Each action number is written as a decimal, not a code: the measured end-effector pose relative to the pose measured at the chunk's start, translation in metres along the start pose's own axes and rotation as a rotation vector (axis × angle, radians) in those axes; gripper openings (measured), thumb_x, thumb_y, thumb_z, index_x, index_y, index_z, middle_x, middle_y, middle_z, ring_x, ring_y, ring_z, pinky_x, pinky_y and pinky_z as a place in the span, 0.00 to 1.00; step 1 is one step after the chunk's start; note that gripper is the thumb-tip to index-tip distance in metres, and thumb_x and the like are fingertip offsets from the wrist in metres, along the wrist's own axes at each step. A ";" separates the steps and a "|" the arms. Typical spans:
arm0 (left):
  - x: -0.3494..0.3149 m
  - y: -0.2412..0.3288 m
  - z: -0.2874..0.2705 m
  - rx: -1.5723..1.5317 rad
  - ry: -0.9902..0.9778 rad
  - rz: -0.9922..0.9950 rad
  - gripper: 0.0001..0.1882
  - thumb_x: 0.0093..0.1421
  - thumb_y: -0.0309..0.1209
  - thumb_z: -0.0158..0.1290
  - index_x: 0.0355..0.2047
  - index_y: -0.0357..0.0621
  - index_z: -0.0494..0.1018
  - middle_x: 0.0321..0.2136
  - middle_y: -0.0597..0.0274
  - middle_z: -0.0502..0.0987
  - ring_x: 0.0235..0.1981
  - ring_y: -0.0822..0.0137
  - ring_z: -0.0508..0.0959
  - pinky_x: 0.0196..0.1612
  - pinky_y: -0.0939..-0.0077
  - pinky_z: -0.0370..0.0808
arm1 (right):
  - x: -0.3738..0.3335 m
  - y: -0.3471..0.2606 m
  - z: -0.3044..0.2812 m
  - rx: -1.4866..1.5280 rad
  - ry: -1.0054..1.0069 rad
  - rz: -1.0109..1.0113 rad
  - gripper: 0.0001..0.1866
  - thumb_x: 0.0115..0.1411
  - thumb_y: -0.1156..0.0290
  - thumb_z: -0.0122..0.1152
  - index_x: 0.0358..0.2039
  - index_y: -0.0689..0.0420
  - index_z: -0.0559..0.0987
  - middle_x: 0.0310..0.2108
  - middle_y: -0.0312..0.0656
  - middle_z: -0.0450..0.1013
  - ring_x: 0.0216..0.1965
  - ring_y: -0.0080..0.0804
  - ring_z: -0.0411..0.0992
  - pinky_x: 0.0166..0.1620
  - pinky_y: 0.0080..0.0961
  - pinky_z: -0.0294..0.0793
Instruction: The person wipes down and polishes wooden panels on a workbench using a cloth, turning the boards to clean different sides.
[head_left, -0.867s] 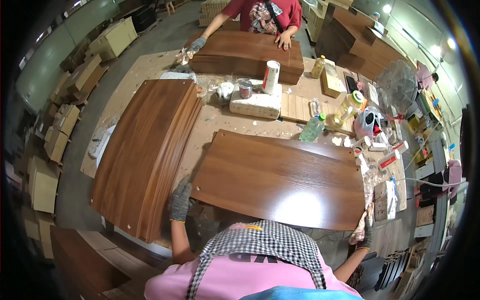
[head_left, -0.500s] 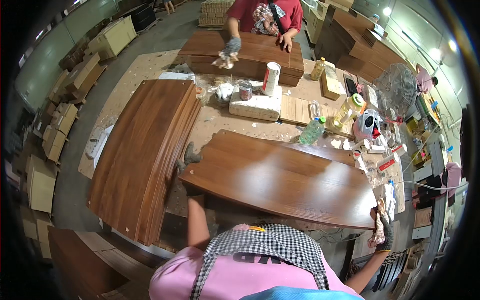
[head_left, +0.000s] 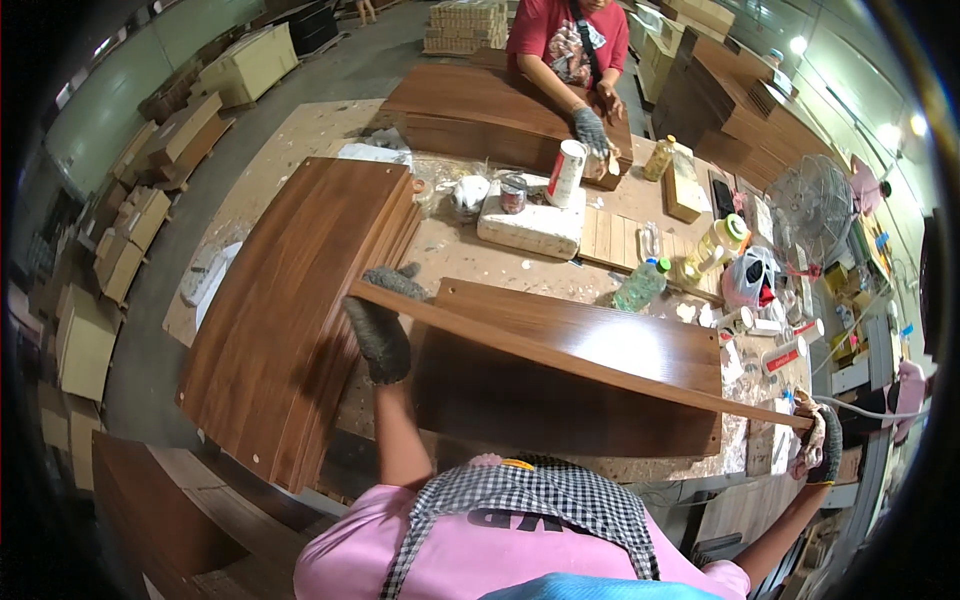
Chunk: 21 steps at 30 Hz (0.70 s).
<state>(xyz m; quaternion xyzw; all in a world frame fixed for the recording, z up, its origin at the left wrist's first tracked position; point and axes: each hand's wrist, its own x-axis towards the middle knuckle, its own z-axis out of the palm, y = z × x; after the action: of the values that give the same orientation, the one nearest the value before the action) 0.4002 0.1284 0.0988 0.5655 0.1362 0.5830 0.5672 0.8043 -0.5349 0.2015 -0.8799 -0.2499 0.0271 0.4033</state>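
A brown wood-grain board (head_left: 582, 364) is tipped up on edge in front of me, so mostly its long thin edge shows. My left hand (head_left: 382, 332), in a dark grey glove, grips its left end, fingers at the far side. At the opposite end my right hand (head_left: 826, 446), also gloved, holds the board's corner together with a crumpled pale rag (head_left: 808, 436). Beyond and below the raised board, another brown board (head_left: 610, 325) lies flat on the worktable (head_left: 465, 250). A stack of similar boards (head_left: 285, 290) stands close by my left hand.
Across the table a co-worker in a red shirt (head_left: 545, 40) leans over another board stack (head_left: 480, 105). A white block (head_left: 530, 228) carries a can (head_left: 513, 194) and a white-and-red canister (head_left: 567, 172). Bottles (head_left: 641, 285), loose canisters (head_left: 783, 355) and a fan (head_left: 812, 205) crowd the right side.
The board in my hands has turned from nearly flat to on edge, uncovering the board beneath. My right hand moved outward and up. The co-worker's gloved hand shifted right towards the canister.
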 end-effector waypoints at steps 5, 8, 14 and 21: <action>-0.015 -0.054 -0.046 0.570 0.202 -0.084 0.29 0.73 0.34 0.47 0.69 0.33 0.58 0.67 0.44 0.64 0.68 0.51 0.64 0.70 0.60 0.60 | 0.062 0.077 -0.057 0.068 -0.003 0.153 0.13 0.71 0.69 0.49 0.45 0.61 0.80 0.33 0.36 0.75 0.28 0.23 0.72 0.33 0.19 0.73; 0.001 -0.076 -0.063 0.410 0.340 -0.122 0.27 0.72 0.36 0.49 0.65 0.30 0.63 0.62 0.43 0.70 0.65 0.55 0.69 0.69 0.65 0.62 | 0.112 0.053 -0.055 -0.058 -0.185 -0.009 0.13 0.74 0.70 0.45 0.49 0.61 0.77 0.44 0.42 0.75 0.43 0.30 0.75 0.51 0.25 0.75; 0.038 -0.018 0.008 0.411 0.492 -0.205 0.29 0.71 0.52 0.50 0.45 0.32 0.79 0.41 0.49 0.82 0.42 0.60 0.77 0.47 0.63 0.72 | 0.134 -0.028 0.037 -0.425 0.127 -0.492 0.18 0.71 0.69 0.48 0.58 0.63 0.74 0.53 0.51 0.75 0.53 0.41 0.74 0.58 0.34 0.70; 0.031 -0.072 0.001 0.945 0.458 0.231 0.20 0.74 0.33 0.38 0.54 0.34 0.74 0.47 0.41 0.79 0.47 0.45 0.78 0.52 0.54 0.74 | 0.081 -0.261 0.258 -0.541 0.077 -0.753 0.15 0.71 0.61 0.51 0.44 0.56 0.81 0.37 0.50 0.78 0.40 0.51 0.75 0.46 0.42 0.73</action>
<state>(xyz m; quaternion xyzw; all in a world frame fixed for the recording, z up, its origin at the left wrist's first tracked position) 0.4464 0.1756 0.0571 0.6286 0.4407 0.6255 0.1388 0.7013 -0.1745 0.2291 -0.8018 -0.5349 -0.2203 0.1498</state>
